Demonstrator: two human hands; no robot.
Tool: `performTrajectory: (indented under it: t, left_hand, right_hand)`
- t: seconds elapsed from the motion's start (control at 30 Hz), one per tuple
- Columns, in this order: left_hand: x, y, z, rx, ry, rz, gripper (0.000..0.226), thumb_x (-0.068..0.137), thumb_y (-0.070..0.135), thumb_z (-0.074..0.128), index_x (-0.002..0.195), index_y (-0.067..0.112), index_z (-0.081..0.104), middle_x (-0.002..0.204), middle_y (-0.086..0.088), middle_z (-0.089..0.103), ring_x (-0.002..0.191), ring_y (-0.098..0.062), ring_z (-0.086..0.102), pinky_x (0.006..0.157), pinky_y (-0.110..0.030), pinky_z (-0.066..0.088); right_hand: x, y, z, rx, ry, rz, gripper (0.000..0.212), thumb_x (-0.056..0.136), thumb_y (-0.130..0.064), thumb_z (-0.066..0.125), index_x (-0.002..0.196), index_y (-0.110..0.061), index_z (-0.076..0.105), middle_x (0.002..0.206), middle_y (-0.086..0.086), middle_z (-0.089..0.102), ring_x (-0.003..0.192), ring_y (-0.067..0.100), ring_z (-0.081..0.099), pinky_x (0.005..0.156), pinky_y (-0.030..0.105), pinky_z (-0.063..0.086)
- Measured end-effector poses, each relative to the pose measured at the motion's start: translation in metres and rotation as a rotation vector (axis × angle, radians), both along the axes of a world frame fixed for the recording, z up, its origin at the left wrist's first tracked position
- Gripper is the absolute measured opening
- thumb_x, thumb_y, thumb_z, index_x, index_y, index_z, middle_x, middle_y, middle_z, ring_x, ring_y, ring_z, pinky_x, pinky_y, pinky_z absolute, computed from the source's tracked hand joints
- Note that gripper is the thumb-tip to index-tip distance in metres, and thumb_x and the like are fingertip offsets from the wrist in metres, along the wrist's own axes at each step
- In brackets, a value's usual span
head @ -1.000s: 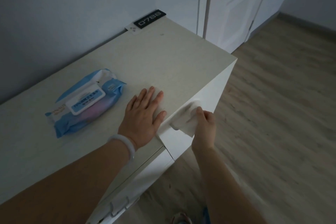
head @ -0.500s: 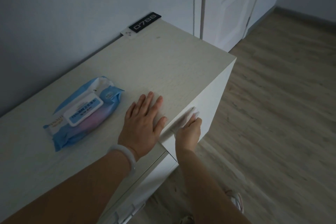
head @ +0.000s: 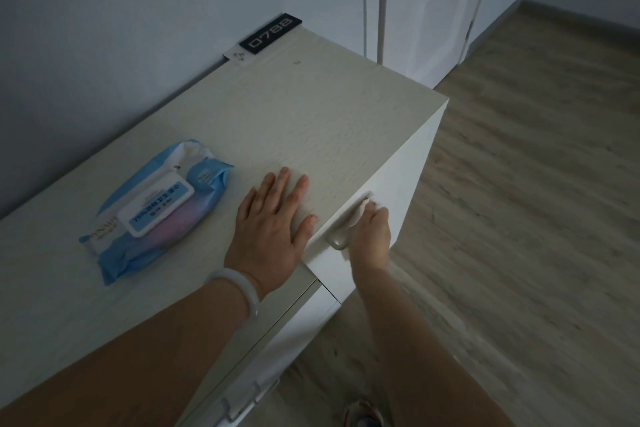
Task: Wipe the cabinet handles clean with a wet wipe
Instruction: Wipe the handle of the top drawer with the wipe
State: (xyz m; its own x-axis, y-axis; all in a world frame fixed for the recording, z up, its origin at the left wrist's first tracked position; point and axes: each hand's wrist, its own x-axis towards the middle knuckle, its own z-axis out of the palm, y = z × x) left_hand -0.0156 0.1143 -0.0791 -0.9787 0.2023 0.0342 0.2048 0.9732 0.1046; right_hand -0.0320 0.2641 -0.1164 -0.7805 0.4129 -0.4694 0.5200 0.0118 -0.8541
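Dim light fell on the pale cabinet top [head: 311,107], where my left hand [head: 273,222] lay spread flat. At its three o'clock, my right hand [head: 370,236] pinched the wet wipe [head: 360,213] round the handle [head: 341,236], whose long axis ran from seven toward one o'clock.

I see a dim room, the light low and bluish. A long pale wood-grain cabinet top [head: 311,114] stands against a plain grey-blue wall [head: 138,10]. At the back edge of that top lies a black plaque reading 0788 [head: 270,37]. Beyond the cabinet's far end stands a white panelled door [head: 436,10]. Grey-brown wood-plank flooring [head: 536,218] runs along the cabinet's front.
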Motion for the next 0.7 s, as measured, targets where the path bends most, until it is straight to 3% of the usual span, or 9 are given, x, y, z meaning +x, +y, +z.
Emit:
performTrajectory:
  t: [0.1,0.23,0.4,0.57,0.7]
  left_hand:
    - [0.0,0.0,-0.001,-0.007,-0.005,0.003,0.066,0.096,0.059,0.009,0.156,0.033,0.007,0.165,0.003,0.003,0.152,-0.015,-0.003,0.123,-0.038,0.002]
    - [0.0,0.0,-0.001,-0.012,0.006,0.003,0.066,0.096,0.059,0.011,0.157,0.033,0.009,0.165,0.003,0.006,0.152,-0.016,0.0,0.122,-0.037,0.003]
    - [0.0,0.0,-0.001,-0.009,0.013,0.006,0.066,0.095,0.058,0.013,0.156,0.033,0.013,0.165,0.002,0.009,0.152,-0.017,0.004,0.121,-0.038,0.005]
    - [0.0,0.0,0.0,-0.002,0.009,0.004,0.066,0.095,0.058,0.013,0.156,0.033,0.013,0.165,0.002,0.009,0.152,-0.018,0.004,0.122,-0.039,0.005]
    - [0.0,0.0,-0.001,-0.011,0.012,0.004,0.065,0.096,0.058,0.011,0.156,0.032,0.012,0.165,0.001,0.009,0.152,-0.017,0.004,0.122,-0.039,0.005]
  right_hand:
    - [-0.01,0.012,-0.002,-0.016,0.052,0.063,0.022,0.098,-0.028,0.037,0.097,-0.01,0.049,0.094,0.009,0.055,0.084,0.022,0.05,0.077,0.036,0.043]
    - [-0.014,0.014,0.003,-0.154,-0.033,-0.052,0.044,0.103,-0.045,0.028,0.096,-0.011,0.055,0.081,-0.001,0.055,0.079,0.016,0.052,0.077,0.033,0.041]
    - [-0.006,-0.012,0.003,0.027,-0.029,-0.144,0.042,0.104,-0.042,0.029,0.1,-0.008,0.052,0.081,-0.003,0.052,0.076,0.018,0.049,0.072,0.029,0.035]
    - [0.014,-0.019,-0.002,0.164,-0.029,-0.034,0.038,0.104,-0.04,0.023,0.096,-0.008,0.044,0.084,-0.001,0.052,0.078,0.024,0.049,0.076,0.037,0.044]
    - [-0.002,-0.006,-0.002,0.205,-0.045,0.01,0.035,0.105,-0.037,0.021,0.095,-0.009,0.04,0.086,0.001,0.051,0.079,0.025,0.05,0.072,0.034,0.037]
